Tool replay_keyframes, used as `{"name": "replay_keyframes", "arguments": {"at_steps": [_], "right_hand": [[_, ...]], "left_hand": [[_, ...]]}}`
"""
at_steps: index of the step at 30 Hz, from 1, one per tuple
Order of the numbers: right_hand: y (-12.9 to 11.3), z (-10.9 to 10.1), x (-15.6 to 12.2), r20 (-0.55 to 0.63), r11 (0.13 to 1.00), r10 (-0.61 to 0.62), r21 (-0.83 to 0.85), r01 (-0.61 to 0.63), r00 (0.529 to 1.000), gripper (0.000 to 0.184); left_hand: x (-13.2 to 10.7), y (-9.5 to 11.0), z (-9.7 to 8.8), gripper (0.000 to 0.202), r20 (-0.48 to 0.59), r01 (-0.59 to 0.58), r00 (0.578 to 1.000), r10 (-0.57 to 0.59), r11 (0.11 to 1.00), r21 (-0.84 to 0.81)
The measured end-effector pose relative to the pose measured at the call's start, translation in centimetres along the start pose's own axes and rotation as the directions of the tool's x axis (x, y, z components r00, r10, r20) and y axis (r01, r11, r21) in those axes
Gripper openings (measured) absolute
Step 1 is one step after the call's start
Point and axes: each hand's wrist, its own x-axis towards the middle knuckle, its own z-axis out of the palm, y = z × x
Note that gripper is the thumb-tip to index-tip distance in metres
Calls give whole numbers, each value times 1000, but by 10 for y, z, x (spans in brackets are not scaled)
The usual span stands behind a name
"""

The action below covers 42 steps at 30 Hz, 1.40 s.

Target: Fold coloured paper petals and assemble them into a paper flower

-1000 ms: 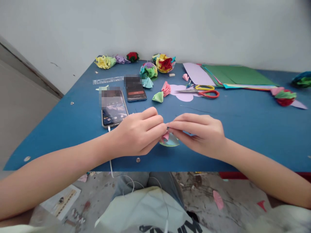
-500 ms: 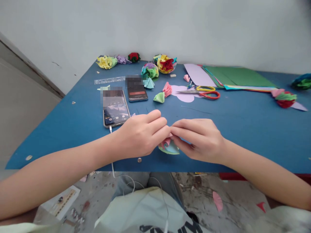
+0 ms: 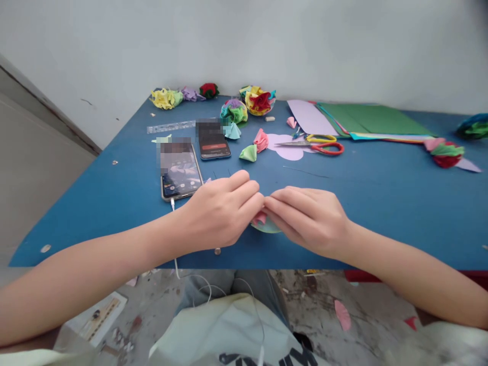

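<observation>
Near the front edge of the table, both hands meet over a small paper flower [image 3: 260,218] with pink folds and a pale green-blue outer layer. My left hand [image 3: 232,208] is closed, its fingertips pinching at the flower's top. From the other side, my right hand [image 3: 308,213] is closed too, thumb and fingers pressed together at the same spot. The fingers hide most of the flower and exactly what each fingertip grips. Just beyond lie a folded green paper piece [image 3: 248,153] and a folded pink paper piece [image 3: 261,141].
Red-and-yellow-handled scissors [image 3: 328,147] rest on a lilac paper shape [image 3: 292,152]. Two phones, one cabled [image 3: 181,170] and one darker [image 3: 213,145], lie left of centre. Green paper sheets [image 3: 381,120] lie at the back right. Several crepe flowers [image 3: 261,100] line the wall.
The right hand's fingers have turned down slightly over the flower, covering more of its pale outer layer. The hands stay together at nearly the same place.
</observation>
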Motion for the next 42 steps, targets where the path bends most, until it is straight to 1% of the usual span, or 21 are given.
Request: {"name": "replay_keyframes", "arguments": {"at_steps": [4,8,11,16,20,23,26,29,30,31,32,33,34,35,36,37,38,39,40,41,42], "right_hand": [[5,0,4,11,999,21,47,-21,1000,10],[6,-1,5,52,991,64,112,-69,997,10],[5,0,3,71,981,88,167,-98,994,8],[5,5,1,39,951,169,258,-173,985,10],[6,9,2,41,940,227,253,-230,973,10],[7,11,2,26,941,232,246,-231,972,10],[7,14,1,4,942,231,248,-225,973,10],[8,19,2,-8,942,237,248,-228,971,11],[9,20,3,-26,940,242,255,-228,970,11],[9,21,4,-55,936,251,270,-227,967,11],[10,21,5,-101,929,263,296,-224,960,10],[11,20,7,-148,919,276,329,-216,950,9],[12,18,8,-197,909,290,362,-206,936,9],[12,16,10,-242,899,306,392,-195,921,8],[12,14,12,-278,890,321,415,-188,905,7],[12,11,13,-310,884,336,431,-183,889,7],[10,9,14,-337,879,347,442,-178,875,7],[9,7,15,-358,875,355,452,-172,864,7],[8,6,15,-375,872,358,461,-164,855,8],[7,6,15,-389,874,352,461,-150,851,9],[7,7,15,-402,880,340,456,-136,850,10]], "left_hand": [[0,-2,0,17,-7,-58,998,59,993,103],[0,-3,-1,15,-16,-84,996,87,988,128],[0,-3,0,16,-24,-72,997,74,994,85],[-2,-1,0,22,-35,-5,999,3,998,-58],[-2,0,1,22,1,-3,1000,3,1000,-11],[-3,0,3,19,23,-21,1000,20,999,45],[-3,1,6,18,16,-22,1000,22,998,60],[-3,2,7,19,-3,26,1000,-26,1000,14],[-3,2,8,17,-35,71,997,-72,997,-35],[-2,2,8,14,-77,142,985,-151,984,-111],[-1,1,8,9,-123,235,957,-264,948,-213],[0,0,9,9,-155,330,904,-399,880,-342],[1,-2,10,20,-141,420,827,-544,765,-488],[2,-5,11,36,-107,452,756,-646,633,-629],[4,-8,12,50,-20,433,716,-698,467,-771],[5,-11,13,53,123,392,727,-676,260,-882],[6,-13,14,50,267,358,766,-585,44,-933],[7,-16,15,43,363,332,806,-467,-150,-931],[8,-17,15,37,413,325,840,-353,-282,-903],[9,-18,15,32,427,322,854,-297,-343,-883],[9,-17,15,31,426,314,859,-285,-365,-877]]}}
